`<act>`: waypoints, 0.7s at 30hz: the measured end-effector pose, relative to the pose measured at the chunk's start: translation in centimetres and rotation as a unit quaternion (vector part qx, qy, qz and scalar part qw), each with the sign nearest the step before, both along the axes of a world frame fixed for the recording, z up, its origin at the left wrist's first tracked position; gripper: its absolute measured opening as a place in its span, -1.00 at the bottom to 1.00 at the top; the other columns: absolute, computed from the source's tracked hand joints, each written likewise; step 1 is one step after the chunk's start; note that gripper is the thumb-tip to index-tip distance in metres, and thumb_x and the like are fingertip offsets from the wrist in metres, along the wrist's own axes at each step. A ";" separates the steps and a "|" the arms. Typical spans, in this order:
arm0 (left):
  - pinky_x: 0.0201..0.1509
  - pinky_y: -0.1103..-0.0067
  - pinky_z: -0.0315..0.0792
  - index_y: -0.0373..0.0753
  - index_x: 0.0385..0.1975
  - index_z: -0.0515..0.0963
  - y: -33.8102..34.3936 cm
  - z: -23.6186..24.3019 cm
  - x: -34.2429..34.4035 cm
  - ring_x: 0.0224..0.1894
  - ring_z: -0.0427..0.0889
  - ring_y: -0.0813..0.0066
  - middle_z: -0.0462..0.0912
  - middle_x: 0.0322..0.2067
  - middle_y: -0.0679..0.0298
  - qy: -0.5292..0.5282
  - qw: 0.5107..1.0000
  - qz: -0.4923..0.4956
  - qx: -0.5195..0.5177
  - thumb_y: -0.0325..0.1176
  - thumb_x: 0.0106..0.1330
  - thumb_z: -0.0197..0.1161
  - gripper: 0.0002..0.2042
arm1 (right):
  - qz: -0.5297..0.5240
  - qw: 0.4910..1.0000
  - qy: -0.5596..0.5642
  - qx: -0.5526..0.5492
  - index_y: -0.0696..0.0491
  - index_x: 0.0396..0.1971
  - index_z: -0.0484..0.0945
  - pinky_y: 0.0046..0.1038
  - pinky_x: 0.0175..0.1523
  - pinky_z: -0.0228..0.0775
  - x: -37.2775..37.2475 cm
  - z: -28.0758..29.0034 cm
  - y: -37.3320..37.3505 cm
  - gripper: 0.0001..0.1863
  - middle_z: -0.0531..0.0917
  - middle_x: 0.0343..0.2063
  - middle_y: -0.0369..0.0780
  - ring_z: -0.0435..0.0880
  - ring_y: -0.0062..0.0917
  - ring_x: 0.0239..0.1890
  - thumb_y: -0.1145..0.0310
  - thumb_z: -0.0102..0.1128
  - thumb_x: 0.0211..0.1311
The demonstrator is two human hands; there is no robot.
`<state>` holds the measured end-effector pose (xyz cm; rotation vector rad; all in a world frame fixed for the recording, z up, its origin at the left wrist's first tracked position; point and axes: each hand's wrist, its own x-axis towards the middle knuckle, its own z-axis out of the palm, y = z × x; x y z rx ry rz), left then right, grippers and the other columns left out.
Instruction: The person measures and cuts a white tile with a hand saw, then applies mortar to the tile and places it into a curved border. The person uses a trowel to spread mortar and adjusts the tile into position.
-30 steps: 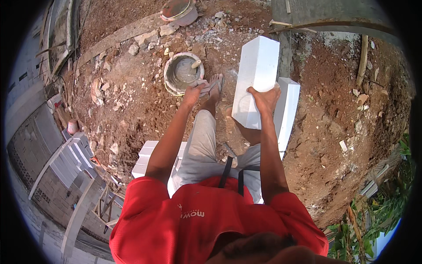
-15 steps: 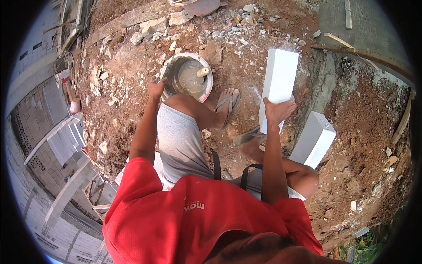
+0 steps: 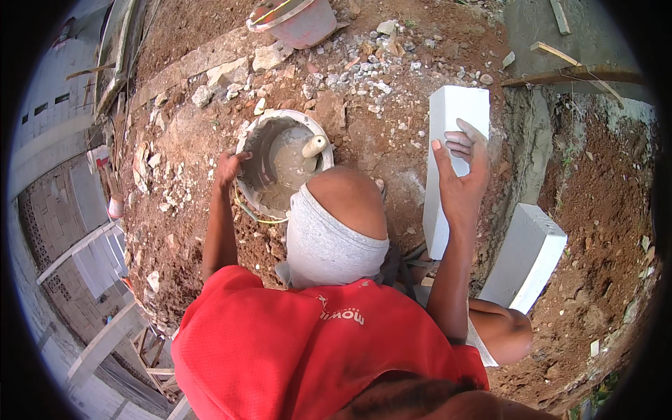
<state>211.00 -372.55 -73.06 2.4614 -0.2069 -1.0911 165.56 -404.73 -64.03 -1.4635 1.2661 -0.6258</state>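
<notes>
My right hand [image 3: 463, 171] grips a tall white building block [image 3: 448, 203] that stands on end on the red dirt. My left hand [image 3: 228, 168] is closed on the left rim of a round bucket [image 3: 255, 140] that holds grey mortar and a tool with a pale handle [image 3: 313, 147]. My raised knee in grey shorts [image 3: 334, 224] sits between the two hands and hides the bucket's near side.
A second white block [image 3: 525, 255] lies at the right beside a trench edge. A reddish bucket [image 3: 297, 21] stands at the top. Stone rubble [image 3: 378, 66] is scattered behind the mortar bucket. Wooden planks [image 3: 574, 73] lie top right. Scaffolding and a drop [image 3: 84, 266] are at left.
My left hand has moved from my knee to the bucket's rim and taken hold of it. My right hand has kept hold of the upright block while I bent lower.
</notes>
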 end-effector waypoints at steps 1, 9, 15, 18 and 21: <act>-0.25 0.48 0.50 -0.26 -0.15 0.79 -0.2 0.2 0.3 -0.38 0.66 0.49 0.78 -0.37 0.32 0.010 1.000 0.004 -0.007 -0.34 0.20 0.47 -0.75 | 0.049 0.997 -0.011 0.060 0.10 0.35 0.47 -0.06 0.23 0.48 1.7 -0.3 0.9 -0.24 0.67 -0.01 -0.03 0.68 -0.15 0.02 0.12 0.58 0.24; -0.32 0.48 0.46 -0.25 -0.25 0.82 -12.8 6.7 -6.7 -0.46 0.64 0.52 0.76 -0.48 0.31 -0.077 0.976 -0.201 -0.019 -0.30 0.17 0.55 -0.78 | 0.280 0.941 0.140 0.125 0.30 0.26 0.53 -0.08 0.26 0.49 7.6 -11.6 7.5 -0.16 0.66 0.10 0.22 0.68 0.05 0.16 -0.19 0.36 0.32; -0.16 0.27 0.59 -0.26 -0.26 0.82 -17.3 11.0 -11.9 -0.35 0.77 0.10 0.79 -0.40 0.01 -0.182 0.906 -0.373 -0.084 -0.29 0.08 0.53 -0.74 | 0.308 0.924 0.196 0.115 0.26 -0.04 0.65 -0.07 0.12 0.50 4.7 -9.9 8.9 -0.29 0.72 -0.08 0.19 0.73 0.01 0.04 -0.21 0.35 0.31; -0.16 0.19 0.61 -0.26 -0.28 0.80 -20.8 13.0 -13.0 -0.33 0.77 -0.07 0.77 -0.43 -0.08 -0.228 0.868 -0.418 -0.140 -0.26 0.00 0.48 -0.70 | 0.323 0.905 0.210 0.180 0.22 -0.11 0.68 -0.05 0.06 0.52 6.0 -6.8 7.5 -0.36 0.75 -0.16 0.18 0.77 0.00 -0.03 -0.17 0.34 0.33; -0.14 0.13 0.62 -0.28 -0.33 0.78 -24.1 12.6 -13.6 -0.31 0.75 -0.19 0.76 -0.41 -0.15 -0.229 0.857 -0.424 -0.185 -0.21 -0.04 0.44 -0.68 | 0.336 0.891 0.281 0.116 0.22 -0.03 0.65 -0.03 0.09 0.55 6.0 -4.9 7.3 -0.44 0.78 -0.21 0.12 0.78 0.02 -0.05 -0.04 0.29 0.37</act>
